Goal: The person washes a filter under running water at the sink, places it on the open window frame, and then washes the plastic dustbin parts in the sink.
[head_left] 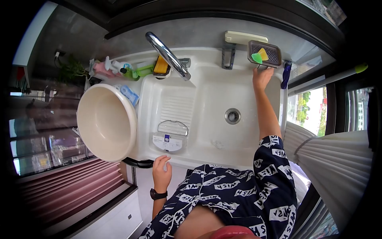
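At the far right corner of the sink, my right hand [262, 77] grips the near edge of a small brown rectangular tray [275, 61]. Its fingers are partly hidden under the tray. In the tray lie a green piece [256, 58] and a yellow piece [263, 53], too small to name surely. My left hand [162, 170] hovers by the sink's front edge, fingers loosely bent with nothing in them. Near it, a clear and white plastic container [167, 142] with a printed label rests on the ribbed washboard part of the white sink [211, 119].
A large cream basin [106, 122] stands left of the sink. The chrome faucet [167, 55] arches over the back. Bottles [115, 67], a green brush [144, 69] and a yellow sponge [161, 65] line the back left. A purple object [286, 75] stands at the right rim.
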Demonstrator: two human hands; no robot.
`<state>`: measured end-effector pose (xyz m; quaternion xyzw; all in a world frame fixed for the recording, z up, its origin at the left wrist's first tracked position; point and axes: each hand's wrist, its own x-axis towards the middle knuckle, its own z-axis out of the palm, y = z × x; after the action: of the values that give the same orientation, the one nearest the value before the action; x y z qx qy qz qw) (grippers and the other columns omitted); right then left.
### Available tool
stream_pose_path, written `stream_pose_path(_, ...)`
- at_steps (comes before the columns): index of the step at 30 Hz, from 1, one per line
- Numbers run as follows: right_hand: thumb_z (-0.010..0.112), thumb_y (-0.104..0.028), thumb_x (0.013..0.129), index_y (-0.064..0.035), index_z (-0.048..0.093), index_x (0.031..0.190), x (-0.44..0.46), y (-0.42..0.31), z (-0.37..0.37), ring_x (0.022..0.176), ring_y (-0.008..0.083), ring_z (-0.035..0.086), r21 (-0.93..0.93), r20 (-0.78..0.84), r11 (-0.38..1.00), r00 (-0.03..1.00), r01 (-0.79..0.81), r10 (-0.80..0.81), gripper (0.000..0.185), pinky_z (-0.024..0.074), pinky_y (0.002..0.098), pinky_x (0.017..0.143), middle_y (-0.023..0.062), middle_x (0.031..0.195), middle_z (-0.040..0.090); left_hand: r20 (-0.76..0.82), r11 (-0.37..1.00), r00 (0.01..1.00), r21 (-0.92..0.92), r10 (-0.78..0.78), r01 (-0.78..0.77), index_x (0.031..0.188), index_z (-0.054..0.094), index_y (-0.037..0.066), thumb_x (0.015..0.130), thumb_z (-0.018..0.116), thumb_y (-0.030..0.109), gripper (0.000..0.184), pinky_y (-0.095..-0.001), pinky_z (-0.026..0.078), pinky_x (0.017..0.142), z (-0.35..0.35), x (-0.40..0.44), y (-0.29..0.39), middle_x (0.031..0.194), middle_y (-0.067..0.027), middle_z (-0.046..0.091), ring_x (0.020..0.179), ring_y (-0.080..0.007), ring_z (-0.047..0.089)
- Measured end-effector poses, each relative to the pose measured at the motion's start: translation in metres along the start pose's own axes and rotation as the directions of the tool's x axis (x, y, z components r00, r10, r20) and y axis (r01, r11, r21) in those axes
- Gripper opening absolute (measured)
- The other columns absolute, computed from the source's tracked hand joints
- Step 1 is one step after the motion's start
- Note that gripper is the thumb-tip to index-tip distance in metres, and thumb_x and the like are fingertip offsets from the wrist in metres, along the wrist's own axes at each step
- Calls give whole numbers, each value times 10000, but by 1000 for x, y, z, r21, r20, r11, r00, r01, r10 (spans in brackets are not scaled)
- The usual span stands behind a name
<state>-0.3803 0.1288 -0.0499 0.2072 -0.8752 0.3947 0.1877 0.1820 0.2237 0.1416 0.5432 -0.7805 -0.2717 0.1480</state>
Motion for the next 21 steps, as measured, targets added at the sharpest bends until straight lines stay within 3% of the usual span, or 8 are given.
stream_pose_path(3, 850, -183, 723, 72, 425, 1247, 5, 3, 3, 1080, 452, 549, 97, -14, 995, 1000, 8, -6, 722, 450, 492, 940, 294, 1182, 530, 7, 1000, 1000, 7, -3, 3, 1033, 698, 10, 829, 612, -6, 221, -400, 487, 924, -1, 2, 2, 1107, -158, 650, 1044, -342, 618)
stream_pose_path(12, 867, -208, 714, 24, 448, 1085, 8, -1, -3, 1049, 475, 560, 25, 153, 990, 979, -137, 132, 606, 479, 502, 902, 276, 1106, 538, 11, 999, 1000, 34, 29, -29, 1038, 698, 7, 829, 609, -5, 227, -407, 488, 921, -3, 6, 4, 1096, -160, 655, 1038, -347, 621)
stream_pose_path(21, 869, -225, 708, 43, 448, 1168, 6, 7, -7, 1042, 488, 557, 50, 164, 995, 984, -84, 75, 678, 475, 497, 915, 288, 1103, 547, 14, 998, 998, 42, 54, -54, 1030, 696, 9, 829, 606, -8, 222, -408, 490, 914, -1, 7, 4, 1092, -155, 657, 1023, -350, 622)
